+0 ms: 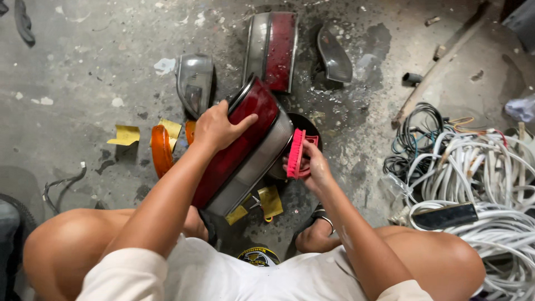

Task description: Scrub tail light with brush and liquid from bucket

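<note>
Here, the right hand (313,167) grips a pink brush (296,154), its bristles against the grey edge of a red tail light (245,146). The left hand (218,127) clasps that light's upper end, holding it tilted over the wet concrete floor (83,72). Beyond lie a second tail light (272,50) and a grey lens (194,82); white cables (479,167) are heaped to the right.

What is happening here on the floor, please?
A person crouches over a wet concrete floor. The left hand grips the top edge of a red and grey tail lamp, held tilted. The right hand presses a pink brush against the lamp's side. Another red tail lamp, two dark lamp parts and an orange lens lie nearby, with a pile of white cables to the right.
</note>
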